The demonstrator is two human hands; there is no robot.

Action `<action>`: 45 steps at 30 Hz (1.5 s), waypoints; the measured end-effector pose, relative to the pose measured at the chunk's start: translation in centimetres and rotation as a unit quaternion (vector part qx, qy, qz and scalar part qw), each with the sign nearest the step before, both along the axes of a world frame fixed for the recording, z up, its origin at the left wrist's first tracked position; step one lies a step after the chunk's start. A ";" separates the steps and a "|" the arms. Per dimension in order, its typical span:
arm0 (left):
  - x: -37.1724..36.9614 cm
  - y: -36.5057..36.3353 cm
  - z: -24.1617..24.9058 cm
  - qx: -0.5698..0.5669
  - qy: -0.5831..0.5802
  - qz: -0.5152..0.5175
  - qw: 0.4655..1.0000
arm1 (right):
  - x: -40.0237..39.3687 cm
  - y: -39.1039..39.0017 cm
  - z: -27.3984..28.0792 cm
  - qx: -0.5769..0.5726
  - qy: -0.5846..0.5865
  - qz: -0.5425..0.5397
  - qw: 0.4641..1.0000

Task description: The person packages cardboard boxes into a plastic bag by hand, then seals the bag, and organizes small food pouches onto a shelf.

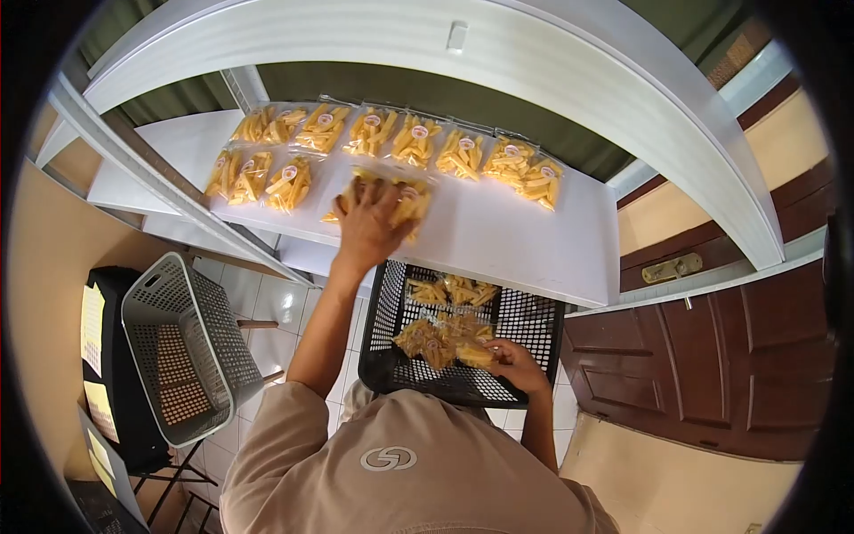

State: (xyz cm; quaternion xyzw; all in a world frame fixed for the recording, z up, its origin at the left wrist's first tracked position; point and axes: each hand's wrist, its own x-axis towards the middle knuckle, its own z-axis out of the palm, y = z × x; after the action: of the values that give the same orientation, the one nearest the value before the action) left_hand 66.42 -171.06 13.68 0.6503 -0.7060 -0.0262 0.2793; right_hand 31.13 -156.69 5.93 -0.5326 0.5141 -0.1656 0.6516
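My left hand point(369, 222) is over the front of the white shelf, its fingers curled on a clear packet of yellow stick snacks point(411, 203). The view is slightly blurred there, and part of the packet is hidden under the hand. Lower down, my right hand point(518, 365) reaches into a black plastic basket point(381, 356) and grips the edge of another snack packet point(473, 354). Several similar packets point(452, 290) lie inside that basket. Behind my left hand, packets with round labels point(418, 138) lie in two rows on the shelf.
The white shelf point(516, 236) has an upper board point(445, 53) arching over it. A grey plastic basket point(200, 356) stands at the left beside a black-covered object point(133, 374). On the right is a brown panelled door point(694, 356) with a metal handle point(673, 269).
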 end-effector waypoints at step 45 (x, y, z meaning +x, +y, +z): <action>-2.0 9.1 -1.7 0.242 0.448 -0.258 0.821 | 5.3 -4.0 0.8 0.068 0.238 0.179 0.952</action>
State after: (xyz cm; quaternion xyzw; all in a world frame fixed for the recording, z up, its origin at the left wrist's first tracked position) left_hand 64.40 -161.99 12.00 0.4079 -0.6161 -0.5553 0.3817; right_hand 36.41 -160.68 6.76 -0.5941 0.5609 0.1208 0.5638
